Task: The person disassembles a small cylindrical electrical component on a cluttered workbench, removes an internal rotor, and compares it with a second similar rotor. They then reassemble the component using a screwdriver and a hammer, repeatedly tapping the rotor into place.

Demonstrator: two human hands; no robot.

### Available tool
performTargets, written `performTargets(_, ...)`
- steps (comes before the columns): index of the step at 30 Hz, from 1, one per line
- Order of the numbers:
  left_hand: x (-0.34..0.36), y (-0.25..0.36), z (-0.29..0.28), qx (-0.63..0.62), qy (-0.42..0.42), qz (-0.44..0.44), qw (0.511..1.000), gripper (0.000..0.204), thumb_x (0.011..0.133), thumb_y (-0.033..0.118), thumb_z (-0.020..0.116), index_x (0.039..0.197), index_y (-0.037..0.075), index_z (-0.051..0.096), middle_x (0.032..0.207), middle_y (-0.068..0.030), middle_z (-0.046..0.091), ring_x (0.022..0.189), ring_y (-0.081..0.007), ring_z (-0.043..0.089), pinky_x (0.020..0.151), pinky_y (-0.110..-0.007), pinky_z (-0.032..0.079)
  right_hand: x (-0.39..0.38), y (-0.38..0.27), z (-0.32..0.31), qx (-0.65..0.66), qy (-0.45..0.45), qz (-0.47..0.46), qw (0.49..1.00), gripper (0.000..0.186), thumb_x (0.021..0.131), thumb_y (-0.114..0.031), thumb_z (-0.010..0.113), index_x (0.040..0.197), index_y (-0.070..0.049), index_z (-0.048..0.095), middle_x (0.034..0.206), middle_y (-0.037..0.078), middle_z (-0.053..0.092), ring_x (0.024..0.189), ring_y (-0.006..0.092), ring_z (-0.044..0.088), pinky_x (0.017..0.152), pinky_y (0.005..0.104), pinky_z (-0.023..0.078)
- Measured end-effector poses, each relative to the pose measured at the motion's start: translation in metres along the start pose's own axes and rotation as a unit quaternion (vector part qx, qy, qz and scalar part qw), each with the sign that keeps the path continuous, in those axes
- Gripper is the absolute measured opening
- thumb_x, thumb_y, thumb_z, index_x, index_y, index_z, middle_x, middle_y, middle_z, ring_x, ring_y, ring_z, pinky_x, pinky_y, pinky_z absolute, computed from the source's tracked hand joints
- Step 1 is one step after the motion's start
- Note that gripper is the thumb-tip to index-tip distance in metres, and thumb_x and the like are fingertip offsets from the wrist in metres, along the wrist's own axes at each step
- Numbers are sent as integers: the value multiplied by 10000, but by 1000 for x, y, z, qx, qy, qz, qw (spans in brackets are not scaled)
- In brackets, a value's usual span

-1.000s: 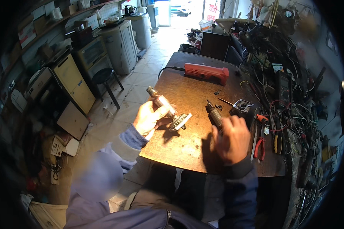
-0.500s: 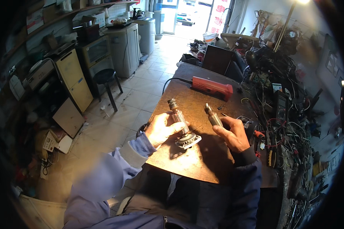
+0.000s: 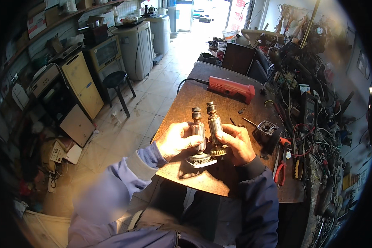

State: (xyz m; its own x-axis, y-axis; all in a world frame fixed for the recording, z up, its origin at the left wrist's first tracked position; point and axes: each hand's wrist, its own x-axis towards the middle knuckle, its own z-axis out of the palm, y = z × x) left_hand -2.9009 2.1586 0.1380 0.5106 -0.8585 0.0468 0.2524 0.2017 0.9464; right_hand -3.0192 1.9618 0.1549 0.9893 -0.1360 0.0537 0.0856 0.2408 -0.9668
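My left hand (image 3: 175, 140) grips a motor armature (image 3: 198, 131) upright, its commutator end at the top. At its lower end sit a toothed gear and a pale flange plate (image 3: 201, 161). Close beside it, my right hand (image 3: 239, 142) holds a second armature (image 3: 214, 124), nearly upright and tilted slightly left. This one ends in a brass-coloured bevel gear (image 3: 219, 151) and shows no plate. Both are held above the brown workbench (image 3: 186, 101), side by side. The fingers behind the shafts are partly hidden.
A red power tool housing (image 3: 231, 89) with a black cord lies at the bench's far side. To the right are a metal gear housing (image 3: 268, 129), red-handled pliers (image 3: 280, 171), a multimeter (image 3: 309, 108) and heaped wires. A black stool (image 3: 115, 79) stands on the left floor.
My right hand has moved left and turned its armature more upright, bringing it beside the left one. Its bevel gear now shows. The left armature is also straighter.
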Motion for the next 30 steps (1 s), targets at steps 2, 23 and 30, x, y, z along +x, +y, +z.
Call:
performTargets(2, 0, -2, -1, -8, -9, -9, 1000, 376, 929, 111, 691, 1240, -38, 541, 1048, -102, 658, 926, -181, 662, 856, -336, 556, -1, 2, -2, 3, -10, 10, 1000, 407, 884, -141, 720, 1189, 107, 612, 1021, 115, 689, 899, 156, 639, 839, 300, 496)
performTargets(23, 1, 0, -4, 29, -1, -9, 1000, 442, 923, 154, 706, 1274, -50, 532, 1107, -101, 643, 994, -176, 648, 907, -339, 541, -4, 3, -3, -34, -14, 21, 999, 403, 877, -130, 705, 1193, 102, 616, 1019, 123, 694, 910, 169, 644, 841, 301, 493)
performTargets(30, 0, 0, -3, 16, 4, -9, 1000, 410, 926, 134, 698, 1262, -37, 536, 1099, -103, 644, 979, -183, 661, 883, -347, 561, -2, 12, -8, -11, -12, 24, 1000, 424, 874, -140, 711, 1206, 104, 608, 1026, 122, 692, 902, 164, 639, 828, 301, 487)
